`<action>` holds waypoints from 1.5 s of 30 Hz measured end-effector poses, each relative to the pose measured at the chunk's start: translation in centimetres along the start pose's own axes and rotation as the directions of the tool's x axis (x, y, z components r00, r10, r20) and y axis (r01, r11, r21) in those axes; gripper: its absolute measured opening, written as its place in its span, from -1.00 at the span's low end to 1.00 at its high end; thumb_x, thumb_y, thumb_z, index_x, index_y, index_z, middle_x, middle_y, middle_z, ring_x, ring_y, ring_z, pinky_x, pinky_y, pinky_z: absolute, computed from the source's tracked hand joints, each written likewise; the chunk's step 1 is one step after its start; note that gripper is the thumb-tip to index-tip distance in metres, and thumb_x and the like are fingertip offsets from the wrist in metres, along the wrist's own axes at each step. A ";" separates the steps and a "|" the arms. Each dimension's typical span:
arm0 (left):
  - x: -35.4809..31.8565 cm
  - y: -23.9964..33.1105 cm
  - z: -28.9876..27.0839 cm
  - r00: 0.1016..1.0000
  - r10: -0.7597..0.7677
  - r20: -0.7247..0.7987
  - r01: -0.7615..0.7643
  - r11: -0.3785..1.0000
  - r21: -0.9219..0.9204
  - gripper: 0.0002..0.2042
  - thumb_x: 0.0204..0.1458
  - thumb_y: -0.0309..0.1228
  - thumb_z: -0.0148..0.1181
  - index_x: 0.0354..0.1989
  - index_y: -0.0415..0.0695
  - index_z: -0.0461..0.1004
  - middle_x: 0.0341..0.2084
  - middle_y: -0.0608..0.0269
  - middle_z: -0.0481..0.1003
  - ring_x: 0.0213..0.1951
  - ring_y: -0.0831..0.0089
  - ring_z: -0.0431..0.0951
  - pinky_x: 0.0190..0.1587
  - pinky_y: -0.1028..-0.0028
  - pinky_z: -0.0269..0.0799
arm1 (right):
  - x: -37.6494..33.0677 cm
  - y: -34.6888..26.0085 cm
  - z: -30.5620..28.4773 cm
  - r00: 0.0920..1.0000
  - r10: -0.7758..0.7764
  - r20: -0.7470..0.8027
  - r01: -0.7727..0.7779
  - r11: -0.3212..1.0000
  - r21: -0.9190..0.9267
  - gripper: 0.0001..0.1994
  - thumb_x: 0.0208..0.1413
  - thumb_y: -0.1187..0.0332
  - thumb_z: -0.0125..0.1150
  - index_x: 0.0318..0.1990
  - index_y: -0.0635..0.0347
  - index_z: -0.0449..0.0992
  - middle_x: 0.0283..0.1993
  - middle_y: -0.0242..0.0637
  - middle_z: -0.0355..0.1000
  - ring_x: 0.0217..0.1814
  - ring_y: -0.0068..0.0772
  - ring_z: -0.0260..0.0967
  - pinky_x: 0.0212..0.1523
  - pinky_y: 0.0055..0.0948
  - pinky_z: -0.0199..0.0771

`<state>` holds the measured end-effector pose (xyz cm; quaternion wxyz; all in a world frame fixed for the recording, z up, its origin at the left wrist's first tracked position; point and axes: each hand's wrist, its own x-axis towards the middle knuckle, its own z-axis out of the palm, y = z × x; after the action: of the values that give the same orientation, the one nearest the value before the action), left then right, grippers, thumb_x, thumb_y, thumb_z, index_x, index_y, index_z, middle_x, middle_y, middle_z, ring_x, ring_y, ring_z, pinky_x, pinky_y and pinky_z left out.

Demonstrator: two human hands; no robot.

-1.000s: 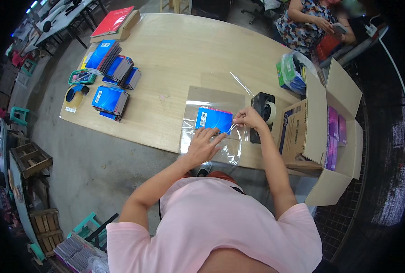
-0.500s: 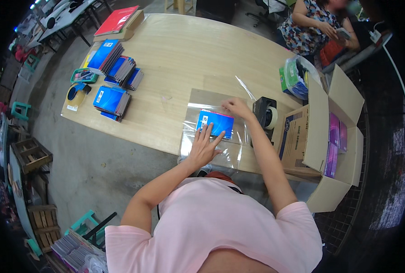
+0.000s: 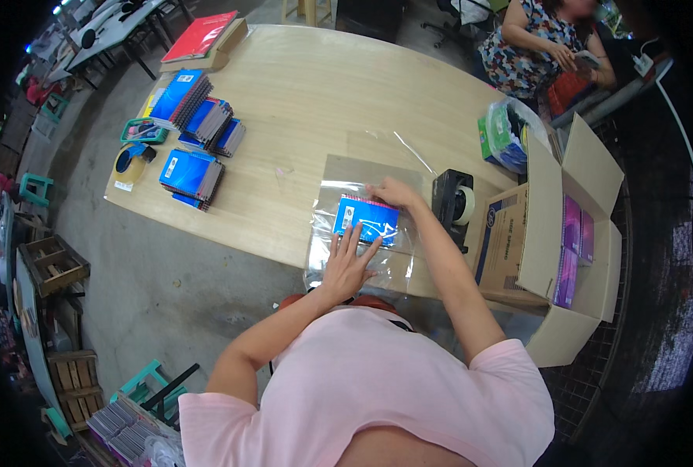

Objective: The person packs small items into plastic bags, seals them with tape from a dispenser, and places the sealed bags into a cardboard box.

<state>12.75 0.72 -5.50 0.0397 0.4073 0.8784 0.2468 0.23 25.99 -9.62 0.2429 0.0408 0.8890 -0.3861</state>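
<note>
Notebook (image 3: 371, 215) lies flat, glossy blue, pink along its far edge.

The left hand (image 3: 348, 269) spreads palm-down; the right hand (image 3: 395, 193) curves beyond it.

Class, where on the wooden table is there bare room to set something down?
Bare room: the far middle of the table, between red folder and green package; also the near edge between the front notebook stack and plastic sheet. Crowded: the left end, and the right, where tape dispenser and carton stand close.
</note>
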 end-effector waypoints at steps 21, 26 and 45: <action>1.1 0.7 0.1 0.998 -0.038 -0.046 0.040 0.998 0.041 -0.29 -0.12 -0.15 0.41 0.30 0.33 0.30 0.32 -0.06 0.10 0.35 -0.03 0.10 0.26 -0.38 -0.11 | -4.5 -3.3 -2.5 0.671 -0.508 -0.540 0.126 0.796 -0.592 -0.93 -0.12 0.43 0.25 -0.43 0.05 0.52 -0.28 -0.38 0.47 -0.12 -0.16 0.43 -0.11 -0.06 0.30; 1.4 0.8 0.2 0.997 -0.047 -0.054 0.050 0.997 0.058 -0.29 -0.11 -0.16 0.41 0.30 0.29 0.30 0.29 -0.01 0.14 0.33 -0.01 0.13 0.26 -0.40 -0.11 | -4.2 -4.4 -2.7 0.872 -0.217 -0.438 0.031 0.919 -0.394 -0.89 -0.16 0.43 0.31 -0.41 0.12 0.53 -0.41 -0.30 0.54 -0.27 -0.11 0.51 -0.25 -0.13 0.43; 2.6 0.4 0.6 0.991 -0.055 -0.120 0.056 0.998 0.001 -0.19 -0.17 -0.26 0.46 0.35 0.31 0.23 0.30 -0.27 0.08 0.35 -0.20 0.06 0.32 -0.16 -0.02 | -7.7 -4.9 0.0 0.828 -0.327 -0.455 0.102 0.886 -0.452 -0.83 -0.12 0.41 0.25 -0.31 0.06 0.68 -0.35 -0.11 0.53 -0.24 0.01 0.51 -0.21 -0.12 0.54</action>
<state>11.49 3.09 -5.54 -0.0068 0.3673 0.8907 0.2678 5.66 23.42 -2.76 -0.0486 -0.0108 0.9802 -0.1916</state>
